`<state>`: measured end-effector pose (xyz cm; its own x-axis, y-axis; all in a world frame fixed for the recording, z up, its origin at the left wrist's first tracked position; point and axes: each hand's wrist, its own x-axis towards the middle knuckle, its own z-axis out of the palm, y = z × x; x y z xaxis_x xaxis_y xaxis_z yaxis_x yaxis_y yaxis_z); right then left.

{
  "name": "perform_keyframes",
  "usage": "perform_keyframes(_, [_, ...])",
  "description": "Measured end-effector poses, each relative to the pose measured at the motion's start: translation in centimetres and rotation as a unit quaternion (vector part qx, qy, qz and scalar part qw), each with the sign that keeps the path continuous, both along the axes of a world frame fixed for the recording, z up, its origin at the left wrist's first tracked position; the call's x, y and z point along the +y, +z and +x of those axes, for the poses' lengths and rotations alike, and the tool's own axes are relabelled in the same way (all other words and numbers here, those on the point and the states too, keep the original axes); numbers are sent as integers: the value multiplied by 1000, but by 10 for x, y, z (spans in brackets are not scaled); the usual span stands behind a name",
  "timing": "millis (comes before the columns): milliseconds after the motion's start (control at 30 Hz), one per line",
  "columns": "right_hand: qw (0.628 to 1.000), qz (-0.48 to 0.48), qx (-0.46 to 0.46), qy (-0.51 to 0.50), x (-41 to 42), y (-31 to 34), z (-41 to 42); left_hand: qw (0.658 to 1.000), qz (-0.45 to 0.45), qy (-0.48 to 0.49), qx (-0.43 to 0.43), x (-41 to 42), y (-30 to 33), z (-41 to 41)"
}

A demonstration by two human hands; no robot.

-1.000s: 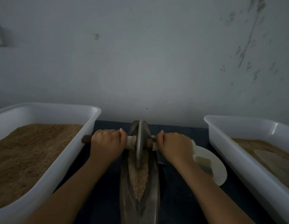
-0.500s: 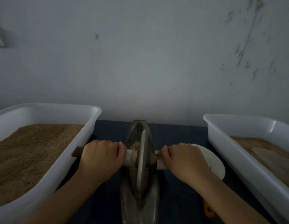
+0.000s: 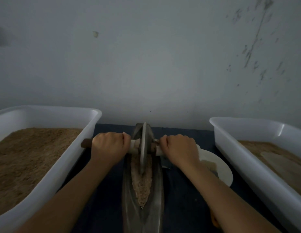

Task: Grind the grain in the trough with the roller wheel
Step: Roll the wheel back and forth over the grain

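Hands: left hand [image 3: 108,147] and right hand [image 3: 179,148] each clamp the axle.
Wheel: roller wheel [image 3: 143,147] between them, equally near.
Trough: trough [image 3: 156,204] runs 12–6 o'clock; grain [image 3: 143,184] lies toward 6.

Tubs [image 3: 89,125] flank trough [image 3: 156,207] — narrow gaps; wall [image 3: 146,64] behind

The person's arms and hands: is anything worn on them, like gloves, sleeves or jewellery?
Nothing shows on them. The left hand and right hand are bare, without gloves, and no rings or watch can be seen. Both forearms are bare to the frame's edge, with no sleeve visible.
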<state>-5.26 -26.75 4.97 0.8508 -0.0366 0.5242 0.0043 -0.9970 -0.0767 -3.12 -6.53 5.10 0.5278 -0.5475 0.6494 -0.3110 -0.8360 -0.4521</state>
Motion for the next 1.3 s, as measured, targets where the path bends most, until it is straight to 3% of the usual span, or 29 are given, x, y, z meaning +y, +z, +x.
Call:
perform_keyframes(167, [1000,-5,11,2,-2,0,1,992,-49,-9,116,-5,2,-3])
perform_keyframes(267, [999,-17,1,28,-3,-1,-17,986,-91,-10,137,1,-1,-18])
perform_keyframes(333, [999,-15,6,44,-4,-2,-32,970,-175,-27,166,3,-2,-32])
perform_keyframes(400, [999,-13,16,49,-4,-1,-47,967,-210,-55,136,5,-2,-42])
perform_keyframes(533, [995,-33,66,63,-7,6,-61,972,-162,-62,161,10,4,-52])
perform_keyframes(700, [997,-20,54,54,-5,5,-57,988,57,0,147,11,6,-48])
perform_keyframes(800, [999,-6,2,36,-3,-1,-44,991,-25,-3,133,10,1,-43])
perform_keyframes(933, [999,3,-45,17,-2,-4,-19,994,-102,-13,40,2,-8,-24])
perform_keyframes(1000, [999,12,-47,10,-2,-6,-7,986,-160,-18,49,-3,-5,-13])
perform_keyframes(1133, [998,17,-62,7,-1,-7,2,983,-162,-8,88,-6,-2,-6])
perform_keyframes(1233, [999,1,-51,17,-2,-7,-6,967,-214,-26,132,-5,1,-11])
perform_keyframes(1300, [999,-12,-32,19,-3,-6,-14,982,-137,-14,130,-2,-4,-14])
